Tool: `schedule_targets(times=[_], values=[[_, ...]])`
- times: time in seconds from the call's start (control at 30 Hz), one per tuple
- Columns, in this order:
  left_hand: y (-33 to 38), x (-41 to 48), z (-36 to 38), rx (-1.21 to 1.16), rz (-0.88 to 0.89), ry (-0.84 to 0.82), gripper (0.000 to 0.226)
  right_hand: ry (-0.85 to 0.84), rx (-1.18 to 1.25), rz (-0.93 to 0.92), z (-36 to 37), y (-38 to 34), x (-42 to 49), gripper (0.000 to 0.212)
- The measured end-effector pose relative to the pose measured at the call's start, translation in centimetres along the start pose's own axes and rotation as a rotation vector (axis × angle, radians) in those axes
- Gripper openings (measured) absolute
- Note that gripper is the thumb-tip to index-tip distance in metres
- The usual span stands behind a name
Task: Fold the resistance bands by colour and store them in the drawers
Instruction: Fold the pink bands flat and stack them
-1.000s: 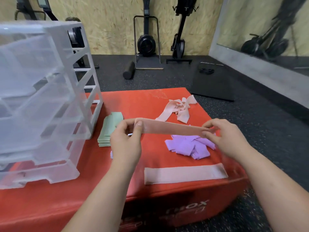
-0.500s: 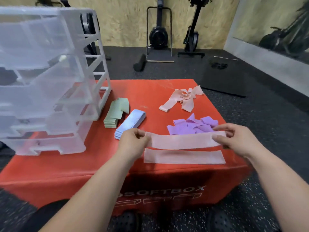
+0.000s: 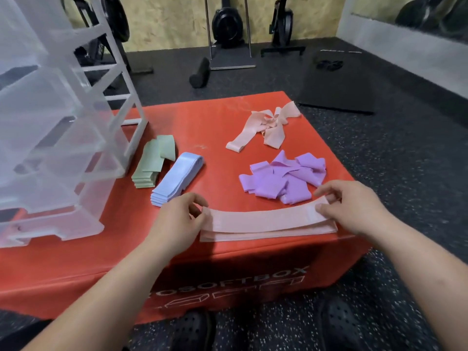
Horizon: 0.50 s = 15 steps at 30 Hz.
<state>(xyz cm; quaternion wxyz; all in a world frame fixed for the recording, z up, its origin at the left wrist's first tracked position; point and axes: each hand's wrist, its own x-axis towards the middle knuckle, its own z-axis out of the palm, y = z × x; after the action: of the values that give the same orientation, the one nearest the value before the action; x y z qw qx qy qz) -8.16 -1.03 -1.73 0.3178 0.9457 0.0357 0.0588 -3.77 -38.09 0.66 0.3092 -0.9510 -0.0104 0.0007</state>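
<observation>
A flat pink band [image 3: 263, 220] lies on top of another pink band near the front edge of the red box [image 3: 222, 122]. My left hand [image 3: 177, 219] pinches its left end and my right hand [image 3: 352, 206] pinches its right end. Behind lie a loose heap of purple bands [image 3: 281, 181], a tangle of pink bands [image 3: 266, 127], a folded blue stack [image 3: 177, 178] and a folded green stack [image 3: 152, 163]. The clear plastic drawer unit [image 3: 50, 127] stands at the left with its drawers pulled out.
The red box sits on a dark speckled gym floor. My two dark shoes [image 3: 197, 330] show below its front face. A black mat [image 3: 336, 84], a foam roller [image 3: 200, 72] and exercise machines stand at the back by the wooden wall.
Both hands have lowered the stretched pink band from mid-air onto the pink band lying at the box's front edge. The view has tilted down.
</observation>
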Motion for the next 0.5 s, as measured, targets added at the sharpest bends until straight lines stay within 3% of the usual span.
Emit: schedule_targets(times=[0.23, 0.5], values=[[-0.8, -0.1, 0.5, 0.085, 0.045, -0.071, 0.007, -0.037, -0.064, 0.041, 0.5, 0.6, -0.7, 0.029], [-1.3, 0.2, -0.2, 0.138, 0.206, -0.114, 0.021, -0.080, -0.284, -0.072, -0.1, 0.8, -0.6, 0.040]])
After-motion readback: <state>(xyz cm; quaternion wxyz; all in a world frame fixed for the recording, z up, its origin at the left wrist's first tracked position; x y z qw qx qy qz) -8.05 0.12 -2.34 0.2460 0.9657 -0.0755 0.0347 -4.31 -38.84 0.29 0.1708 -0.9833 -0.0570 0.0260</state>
